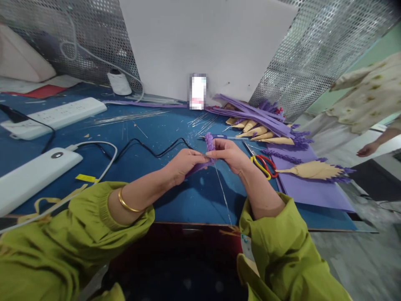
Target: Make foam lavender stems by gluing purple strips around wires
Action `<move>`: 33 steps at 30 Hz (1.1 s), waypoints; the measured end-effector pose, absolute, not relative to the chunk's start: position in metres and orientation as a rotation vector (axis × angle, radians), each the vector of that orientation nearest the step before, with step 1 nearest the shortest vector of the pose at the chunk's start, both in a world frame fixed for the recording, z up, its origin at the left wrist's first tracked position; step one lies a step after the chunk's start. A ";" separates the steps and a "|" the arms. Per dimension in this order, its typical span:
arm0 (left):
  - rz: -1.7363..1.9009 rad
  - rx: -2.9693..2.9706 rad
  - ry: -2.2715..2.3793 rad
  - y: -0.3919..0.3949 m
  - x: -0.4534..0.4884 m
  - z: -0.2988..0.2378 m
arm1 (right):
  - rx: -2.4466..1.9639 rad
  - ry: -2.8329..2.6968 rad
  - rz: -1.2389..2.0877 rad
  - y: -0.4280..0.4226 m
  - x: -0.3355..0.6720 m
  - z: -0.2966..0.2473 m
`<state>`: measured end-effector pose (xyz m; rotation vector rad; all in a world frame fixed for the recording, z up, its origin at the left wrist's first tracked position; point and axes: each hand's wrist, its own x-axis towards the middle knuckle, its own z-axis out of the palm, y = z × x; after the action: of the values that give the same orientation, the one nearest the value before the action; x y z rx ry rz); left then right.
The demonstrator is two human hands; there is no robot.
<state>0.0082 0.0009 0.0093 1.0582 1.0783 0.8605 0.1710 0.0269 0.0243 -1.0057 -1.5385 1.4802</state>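
Above the middle of the blue table, my two hands meet at a purple lavender-like paper flower (209, 143) on a thin wire stem (223, 190). My left hand (187, 164) is closed, thumb and fingers pinching a purple paper strip (197, 168) near the flower's base. With its thumb and fingertips, my right hand (230, 154) pinches the flower from the other side. The stem hangs down toward the table's front edge. Just behind the flower lies a dark blue pen-like tool (219, 136). Red and yellow-handled scissors (265, 165) rest right of my right hand.
Purple paper sheets (313, 194) and a paper-wrapped lavender bunch (308, 170) lie at the right, with purple strips (250, 110) behind. Power strips (59, 117), cables and a thread spool (119, 82) are at the left. A blurred phone (197, 92) stands at the back. Another person's hand (368, 149) hangs at far right.
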 end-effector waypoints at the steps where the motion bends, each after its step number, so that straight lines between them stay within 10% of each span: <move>1: 0.869 1.037 1.080 0.001 0.009 0.009 | -1.022 -1.534 1.458 0.027 0.170 0.024; 22: 0.949 1.162 1.154 -0.003 0.013 0.008 | -1.241 -1.635 0.978 0.026 0.153 0.009; 33: 0.888 1.015 1.137 0.001 0.010 0.013 | -0.951 -1.357 1.673 0.024 0.164 0.024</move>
<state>0.0101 0.0008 0.0127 1.0148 1.1367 0.8877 0.1638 0.0240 0.0241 -0.9512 -1.3574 1.6727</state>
